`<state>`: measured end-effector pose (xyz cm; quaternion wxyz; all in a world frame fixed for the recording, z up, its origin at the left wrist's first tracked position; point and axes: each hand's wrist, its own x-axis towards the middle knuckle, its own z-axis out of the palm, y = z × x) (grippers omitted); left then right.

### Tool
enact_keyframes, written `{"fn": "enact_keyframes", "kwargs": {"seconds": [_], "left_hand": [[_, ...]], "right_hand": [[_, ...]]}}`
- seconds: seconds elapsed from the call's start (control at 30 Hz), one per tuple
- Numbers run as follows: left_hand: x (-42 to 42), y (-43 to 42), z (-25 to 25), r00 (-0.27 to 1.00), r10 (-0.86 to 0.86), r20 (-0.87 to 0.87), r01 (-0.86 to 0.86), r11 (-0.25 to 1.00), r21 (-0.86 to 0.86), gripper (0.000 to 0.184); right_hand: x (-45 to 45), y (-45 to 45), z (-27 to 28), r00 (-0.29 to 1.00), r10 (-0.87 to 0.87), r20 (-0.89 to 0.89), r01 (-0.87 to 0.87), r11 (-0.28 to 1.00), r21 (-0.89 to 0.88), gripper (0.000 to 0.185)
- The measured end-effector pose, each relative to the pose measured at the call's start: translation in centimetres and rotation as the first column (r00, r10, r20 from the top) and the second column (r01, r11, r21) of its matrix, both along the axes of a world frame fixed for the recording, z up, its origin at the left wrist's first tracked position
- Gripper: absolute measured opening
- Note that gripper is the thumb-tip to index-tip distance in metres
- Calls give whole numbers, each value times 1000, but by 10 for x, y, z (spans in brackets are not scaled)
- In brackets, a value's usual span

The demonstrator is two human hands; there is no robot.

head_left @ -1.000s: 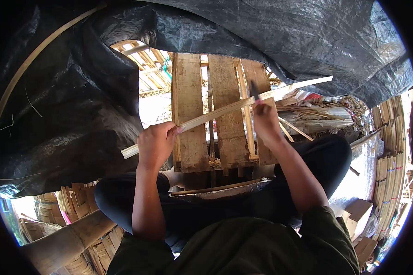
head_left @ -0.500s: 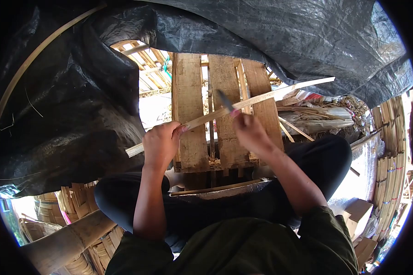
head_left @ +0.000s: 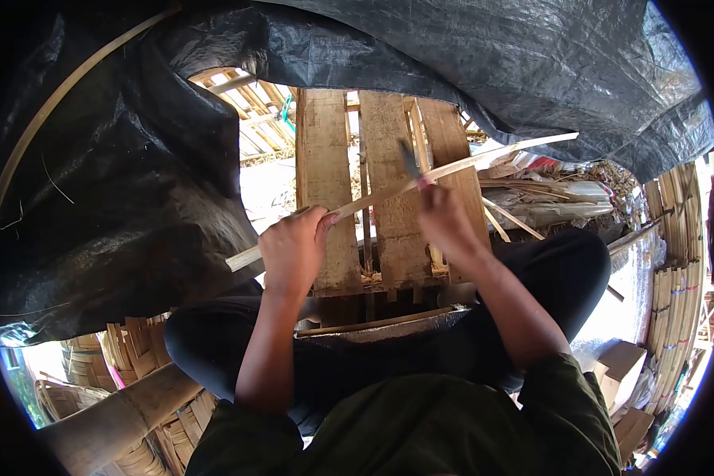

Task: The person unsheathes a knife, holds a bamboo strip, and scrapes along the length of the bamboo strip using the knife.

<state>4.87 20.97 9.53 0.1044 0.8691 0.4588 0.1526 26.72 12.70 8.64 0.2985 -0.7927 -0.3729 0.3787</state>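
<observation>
A long pale bamboo strip (head_left: 476, 160) runs slantwise over the wooden slats (head_left: 324, 159), its far end up at the right. Near its lower left end, my left hand (head_left: 292, 244) is wrapped round it, with the thumb on top. My right hand (head_left: 446, 216) is closed round the pinkish handle of a knife (head_left: 410, 161). The dark blade, somewhat blurred, points up and lies across or just above the strip's middle. Whether the blade touches the strip cannot be made out.
Black plastic sheeting (head_left: 547, 71) hangs along the top and left. Bundled strips (head_left: 674, 317) stand at the right, near a cardboard box (head_left: 620, 366). A thick bamboo pole (head_left: 123, 416) lies at the lower left. My bent knees flank the slats.
My left hand and the strip's near end have shifted a little right. My right hand with the knife swung down left along the strip, then partly back up right.
</observation>
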Motion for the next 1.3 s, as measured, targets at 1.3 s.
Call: {"fn": "enact_keyframes", "kwargs": {"seconds": [1.3], "left_hand": [[-6,5,0,998,34,49,-23,980,-198,33]], "right_hand": [[-2,-12,-32,981,73,182,-104,980,169,31]]}}
